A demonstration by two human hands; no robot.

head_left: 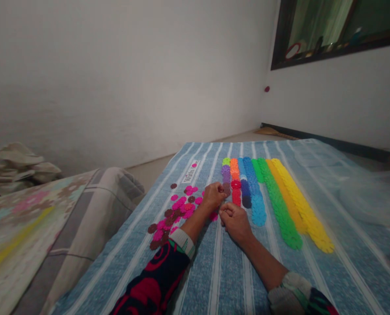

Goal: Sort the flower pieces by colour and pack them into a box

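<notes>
And here we are over the blue striped cloth (229,284), both hands close together at the near end of a row. We see the left hand (214,195) with its fingers bent, tips right at the brown discs (227,188) that finish the purple row (226,176); whether they grip one, we cannot tell. Just below it, the right hand (237,222) has its fingers curled in, thumb against them, and we cannot make out anything between.

To the right of them we count off the colours: the orange-and-red row (236,196), the dark blue row (245,191), the light blue row (258,210), then the long green row (283,221) and the yellow row (315,223). Over on the left, we have loose pink and brown discs (179,204) scattered, some overlapping, just below the "With love" lettering (187,176).
</notes>
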